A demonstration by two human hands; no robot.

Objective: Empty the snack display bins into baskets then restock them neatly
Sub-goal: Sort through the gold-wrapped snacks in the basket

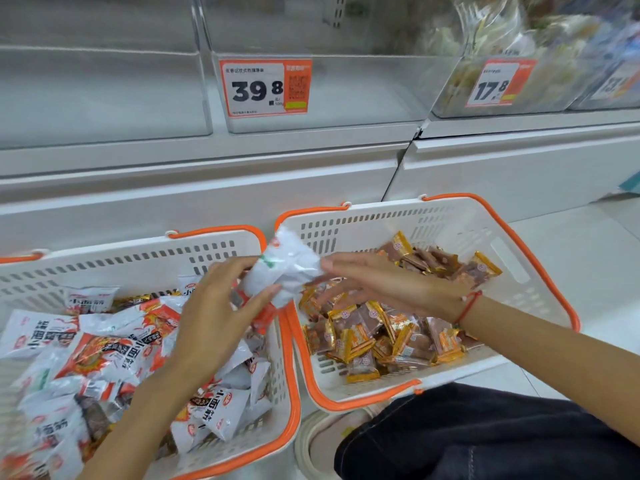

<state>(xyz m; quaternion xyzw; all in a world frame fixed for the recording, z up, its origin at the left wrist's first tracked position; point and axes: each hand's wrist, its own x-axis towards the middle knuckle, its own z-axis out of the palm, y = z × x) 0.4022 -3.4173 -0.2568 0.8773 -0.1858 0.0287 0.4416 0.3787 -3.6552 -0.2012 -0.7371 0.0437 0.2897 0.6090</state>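
Observation:
Two white baskets with orange handles stand on the floor below the display. The left basket (270, 341) holds several white and red snack packets (104, 348). The right basket (533, 271) holds several gold and brown wrapped snacks (381, 337). Above the gap between the baskets, my left hand (214, 306) grips a small stack of white packets (287, 268) from below. My right hand (391, 282) touches the stack's right end with straight fingers. Two clear display bins (346, 98) stand empty on the shelf above.
An orange price tag reading 39.8 (265, 87) hangs on the middle bin. A bin to the right (519, 81) with a 17.8 tag holds bagged goods. My knee in dark jeans (485, 438) and a white shoe (318, 441) are at the lower right.

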